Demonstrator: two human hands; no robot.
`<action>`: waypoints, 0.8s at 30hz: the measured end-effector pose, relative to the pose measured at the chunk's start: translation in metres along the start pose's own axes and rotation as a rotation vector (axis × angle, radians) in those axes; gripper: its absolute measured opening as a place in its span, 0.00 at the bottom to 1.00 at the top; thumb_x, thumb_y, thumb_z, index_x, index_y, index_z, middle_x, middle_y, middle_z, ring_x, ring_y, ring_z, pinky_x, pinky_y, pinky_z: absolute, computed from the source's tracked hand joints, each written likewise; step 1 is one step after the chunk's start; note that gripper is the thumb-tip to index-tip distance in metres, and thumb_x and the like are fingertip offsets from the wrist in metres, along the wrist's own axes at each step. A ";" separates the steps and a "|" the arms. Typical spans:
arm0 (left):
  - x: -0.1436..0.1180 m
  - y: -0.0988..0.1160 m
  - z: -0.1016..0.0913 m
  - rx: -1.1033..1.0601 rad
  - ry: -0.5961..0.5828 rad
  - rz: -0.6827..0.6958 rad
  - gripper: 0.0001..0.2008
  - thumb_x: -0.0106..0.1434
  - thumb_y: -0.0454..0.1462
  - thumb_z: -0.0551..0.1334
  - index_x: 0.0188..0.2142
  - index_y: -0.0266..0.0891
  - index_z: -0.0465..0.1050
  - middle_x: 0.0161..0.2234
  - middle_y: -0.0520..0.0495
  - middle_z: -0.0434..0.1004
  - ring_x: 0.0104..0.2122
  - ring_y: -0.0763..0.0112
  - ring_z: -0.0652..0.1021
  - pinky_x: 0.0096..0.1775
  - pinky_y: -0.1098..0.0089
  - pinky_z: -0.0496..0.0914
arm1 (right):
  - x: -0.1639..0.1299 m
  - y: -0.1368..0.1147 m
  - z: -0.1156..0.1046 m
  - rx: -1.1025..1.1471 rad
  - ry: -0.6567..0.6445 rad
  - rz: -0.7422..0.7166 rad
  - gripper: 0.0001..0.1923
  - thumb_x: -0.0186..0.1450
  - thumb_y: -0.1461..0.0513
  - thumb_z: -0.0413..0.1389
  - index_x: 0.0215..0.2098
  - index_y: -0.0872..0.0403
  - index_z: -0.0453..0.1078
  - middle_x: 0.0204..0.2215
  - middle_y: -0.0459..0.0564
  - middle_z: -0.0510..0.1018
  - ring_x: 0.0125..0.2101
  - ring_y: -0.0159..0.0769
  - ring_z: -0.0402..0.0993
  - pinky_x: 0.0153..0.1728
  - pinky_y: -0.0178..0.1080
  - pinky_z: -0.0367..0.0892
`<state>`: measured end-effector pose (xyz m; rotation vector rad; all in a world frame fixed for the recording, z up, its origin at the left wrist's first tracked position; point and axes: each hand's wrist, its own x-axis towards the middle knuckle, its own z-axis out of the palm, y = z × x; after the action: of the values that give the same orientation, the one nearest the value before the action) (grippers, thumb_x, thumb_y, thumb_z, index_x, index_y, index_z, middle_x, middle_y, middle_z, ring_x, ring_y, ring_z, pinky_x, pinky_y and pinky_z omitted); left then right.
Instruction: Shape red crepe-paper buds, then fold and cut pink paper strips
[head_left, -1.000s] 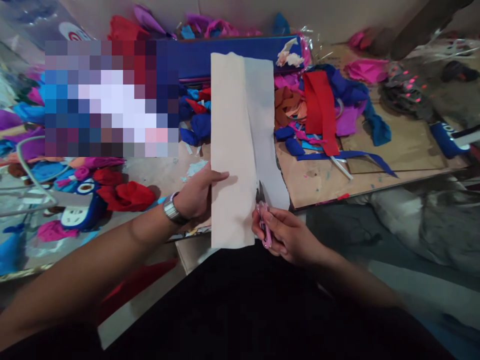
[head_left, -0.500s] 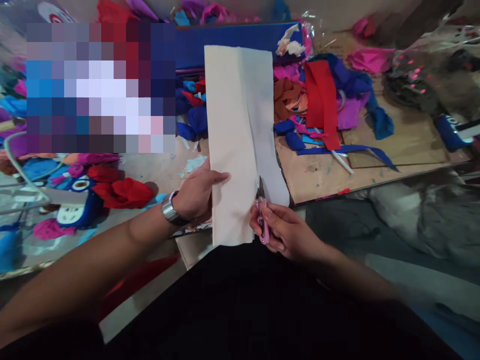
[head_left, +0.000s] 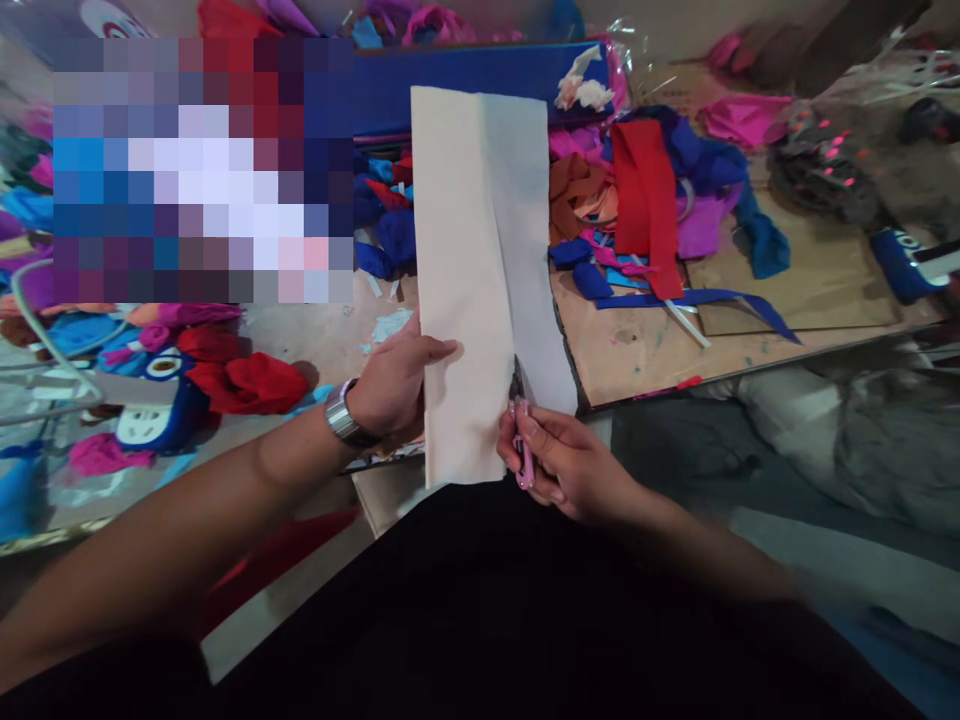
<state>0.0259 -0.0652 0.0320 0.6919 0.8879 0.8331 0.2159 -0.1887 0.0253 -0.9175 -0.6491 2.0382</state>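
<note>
One long white paper sheet (head_left: 480,260) is held upright over the cluttered worktable (head_left: 645,350), pinched at its left edge by the left hand (head_left: 390,385); pink-handled scissors (head_left: 521,430), blades in its lower edge, are gripped by the right hand (head_left: 562,465).

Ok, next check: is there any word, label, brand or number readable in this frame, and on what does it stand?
None can be read.
White marks on the dark blue object at the far right: too blurred to read.
Red-and-white round mark at top left: cut off, unreadable.
The tall white paper sheet, held by the left hand and cut with pink-handled scissors in the right hand, is blank.
</note>
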 end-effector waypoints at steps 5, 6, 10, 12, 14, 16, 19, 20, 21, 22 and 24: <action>-0.001 0.002 0.003 0.012 0.008 0.001 0.33 0.51 0.32 0.69 0.58 0.40 0.74 0.47 0.44 0.85 0.46 0.48 0.85 0.49 0.49 0.82 | 0.000 0.000 0.000 -0.007 -0.002 -0.007 0.19 0.79 0.50 0.54 0.37 0.55 0.68 0.30 0.41 0.74 0.14 0.15 0.54 0.16 0.27 0.51; -0.001 0.002 0.003 0.017 0.009 -0.004 0.33 0.50 0.33 0.69 0.58 0.40 0.74 0.46 0.44 0.85 0.46 0.47 0.85 0.49 0.49 0.82 | 0.000 0.000 -0.001 -0.006 -0.001 -0.007 0.18 0.79 0.50 0.54 0.37 0.55 0.68 0.30 0.41 0.74 0.14 0.15 0.54 0.16 0.26 0.51; -0.001 0.002 0.003 0.027 0.011 -0.004 0.33 0.50 0.33 0.69 0.58 0.40 0.74 0.45 0.45 0.85 0.46 0.47 0.85 0.48 0.50 0.82 | 0.000 -0.001 0.001 0.010 -0.003 -0.010 0.18 0.79 0.51 0.55 0.37 0.55 0.68 0.29 0.41 0.75 0.14 0.16 0.54 0.16 0.26 0.51; -0.001 0.001 0.002 0.027 0.010 0.009 0.33 0.50 0.33 0.69 0.58 0.40 0.74 0.45 0.44 0.85 0.45 0.48 0.85 0.48 0.50 0.82 | 0.000 -0.001 0.003 0.027 0.011 -0.014 0.17 0.79 0.52 0.55 0.38 0.55 0.68 0.29 0.41 0.74 0.14 0.16 0.53 0.15 0.26 0.51; -0.001 0.000 0.001 0.030 0.014 0.017 0.32 0.51 0.33 0.69 0.58 0.39 0.74 0.46 0.43 0.85 0.46 0.47 0.85 0.48 0.50 0.82 | 0.000 -0.002 0.005 0.043 0.037 -0.012 0.16 0.79 0.51 0.55 0.40 0.55 0.69 0.28 0.41 0.74 0.14 0.16 0.52 0.15 0.26 0.50; -0.001 0.000 0.001 0.036 0.022 0.021 0.32 0.51 0.33 0.69 0.58 0.39 0.74 0.46 0.43 0.85 0.47 0.47 0.85 0.48 0.51 0.82 | 0.000 -0.003 0.007 0.051 0.061 -0.004 0.16 0.79 0.51 0.55 0.41 0.55 0.69 0.29 0.41 0.74 0.13 0.16 0.52 0.15 0.26 0.49; -0.002 0.000 0.002 0.042 0.033 0.026 0.32 0.52 0.32 0.68 0.58 0.40 0.74 0.47 0.44 0.85 0.48 0.48 0.85 0.49 0.53 0.82 | 0.000 -0.004 0.008 0.052 0.067 0.008 0.15 0.79 0.51 0.54 0.42 0.55 0.69 0.29 0.41 0.73 0.13 0.16 0.52 0.15 0.26 0.49; -0.002 0.000 0.002 0.041 0.034 0.026 0.31 0.52 0.32 0.68 0.58 0.40 0.75 0.46 0.44 0.85 0.48 0.48 0.85 0.49 0.53 0.82 | 0.000 -0.004 0.007 0.052 0.067 0.013 0.15 0.79 0.51 0.54 0.42 0.55 0.69 0.29 0.41 0.73 0.13 0.16 0.52 0.15 0.26 0.49; -0.003 0.000 0.002 0.037 0.033 0.024 0.31 0.51 0.32 0.68 0.57 0.41 0.75 0.46 0.44 0.85 0.48 0.48 0.85 0.49 0.53 0.82 | 0.000 -0.004 0.007 0.052 0.068 0.017 0.15 0.79 0.51 0.54 0.43 0.55 0.69 0.29 0.41 0.73 0.13 0.16 0.52 0.15 0.26 0.48; -0.003 -0.001 0.002 0.031 0.029 0.019 0.31 0.51 0.32 0.68 0.57 0.41 0.75 0.46 0.44 0.85 0.47 0.47 0.85 0.49 0.52 0.82 | 0.000 -0.004 0.007 0.054 0.069 0.019 0.15 0.79 0.51 0.54 0.43 0.55 0.69 0.29 0.41 0.73 0.13 0.16 0.52 0.15 0.26 0.48; -0.003 -0.001 0.002 0.017 0.008 0.005 0.32 0.51 0.33 0.69 0.58 0.41 0.75 0.47 0.44 0.85 0.47 0.46 0.85 0.50 0.50 0.82 | 0.001 -0.005 0.006 0.053 0.077 0.017 0.15 0.79 0.51 0.54 0.43 0.55 0.70 0.29 0.42 0.73 0.14 0.16 0.52 0.15 0.26 0.47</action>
<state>0.0264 -0.0686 0.0334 0.7060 0.9014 0.8342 0.2132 -0.1862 0.0323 -0.9680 -0.5450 2.0154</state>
